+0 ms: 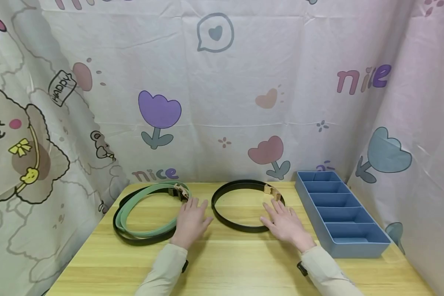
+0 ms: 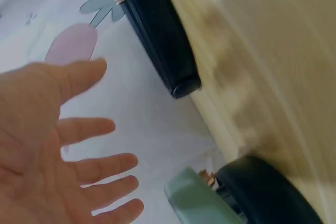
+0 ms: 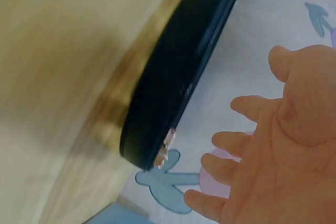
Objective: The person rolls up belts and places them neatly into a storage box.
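Two looped belts lie together on the left of the table: a light green belt (image 1: 133, 205) and a black belt (image 1: 117, 222) around and under it, their buckles near the back. Another black belt (image 1: 237, 225) forms a single ring at the middle, its gold buckle (image 1: 272, 192) at the back right. My left hand (image 1: 191, 222) hovers by the right side of the green belt, fingers spread and straight. Over the right edge of the middle belt is my right hand (image 1: 285, 224), its fingers also extended. Both palms show bare in the wrist views, holding nothing.
A blue-grey organizer box (image 1: 327, 234) with several compartments stands at the table's right side. The wooden table (image 1: 237, 267) reaches back to a printed curtain (image 1: 214, 90), which also hangs along both sides.
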The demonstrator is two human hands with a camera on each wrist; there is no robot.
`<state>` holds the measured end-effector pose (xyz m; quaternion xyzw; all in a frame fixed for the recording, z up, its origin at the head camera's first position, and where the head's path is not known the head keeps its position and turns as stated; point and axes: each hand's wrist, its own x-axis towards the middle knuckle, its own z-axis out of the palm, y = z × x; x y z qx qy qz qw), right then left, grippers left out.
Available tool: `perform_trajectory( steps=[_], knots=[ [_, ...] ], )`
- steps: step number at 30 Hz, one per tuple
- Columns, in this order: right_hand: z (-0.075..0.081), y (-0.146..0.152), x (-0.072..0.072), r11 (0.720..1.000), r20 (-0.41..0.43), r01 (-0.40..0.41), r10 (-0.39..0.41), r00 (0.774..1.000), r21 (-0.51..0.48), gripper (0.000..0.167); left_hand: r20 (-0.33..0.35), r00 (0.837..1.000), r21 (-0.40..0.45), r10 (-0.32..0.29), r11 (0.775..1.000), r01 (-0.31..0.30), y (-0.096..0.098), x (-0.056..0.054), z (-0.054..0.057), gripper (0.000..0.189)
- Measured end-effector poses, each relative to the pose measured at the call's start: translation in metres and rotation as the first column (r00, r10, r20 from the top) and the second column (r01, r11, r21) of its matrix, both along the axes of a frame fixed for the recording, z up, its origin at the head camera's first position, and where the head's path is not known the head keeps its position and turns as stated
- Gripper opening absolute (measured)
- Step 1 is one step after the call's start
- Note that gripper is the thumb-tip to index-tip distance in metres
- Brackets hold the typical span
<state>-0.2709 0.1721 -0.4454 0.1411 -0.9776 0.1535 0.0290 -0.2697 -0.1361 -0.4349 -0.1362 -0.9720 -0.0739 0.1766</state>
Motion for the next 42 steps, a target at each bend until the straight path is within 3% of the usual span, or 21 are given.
perform_trajectory(
  steps=[3,6,14,17,21,29,34,36,38,42],
  knots=[
    [-0.003,-0.008,0.000,1.000,0.021,-0.015,0.015,1.000,0.009,0.059,-0.053,0.999,-0.025,-0.006,1.000,0.004,0.006,-0.004,-0.005,0.050],
    [-0.006,-0.016,0.000,0.999,0.031,-0.046,0.045,0.998,0.012,0.058,-0.056,0.998,-0.027,-0.008,1.000,0.006,0.012,-0.010,-0.012,0.046],
    [-0.015,-0.035,-0.007,0.979,0.010,-0.202,0.202,0.979,-0.012,0.049,0.115,0.993,-0.014,0.022,1.000,-0.020,0.022,-0.032,-0.026,0.051],
    [-0.016,-0.039,-0.010,0.970,-0.014,-0.243,0.243,0.970,0.000,0.036,0.223,0.974,-0.012,0.028,1.000,-0.026,0.021,-0.039,-0.025,0.060],
    [-0.015,-0.038,-0.012,0.964,-0.056,-0.263,0.264,0.963,0.029,0.009,0.356,0.934,0.001,0.007,1.000,-0.008,0.019,-0.045,-0.021,0.071],
    [-0.007,-0.027,-0.014,0.964,-0.019,-0.260,0.262,0.965,0.060,0.028,0.424,0.904,0.002,-0.058,0.998,0.063,0.018,-0.051,-0.016,0.075],
    [-0.010,-0.035,-0.015,0.967,-0.073,-0.249,0.253,0.965,0.056,0.029,0.467,0.880,0.037,-0.084,0.996,0.075,0.017,-0.055,-0.017,0.073],
    [-0.014,-0.038,-0.017,0.966,-0.111,-0.249,0.255,0.961,0.068,0.024,0.471,0.878,0.041,-0.085,0.996,0.074,0.017,-0.056,-0.018,0.072],
    [-0.018,-0.040,-0.020,0.965,-0.148,-0.252,0.261,0.954,0.077,0.022,0.452,0.888,0.045,-0.084,0.996,0.071,0.018,-0.056,-0.019,0.070],
    [-0.022,-0.040,-0.024,0.971,-0.149,-0.226,0.236,0.960,0.082,0.030,0.327,0.943,0.028,-0.065,0.998,0.059,0.020,-0.057,-0.021,0.045]
  ],
)
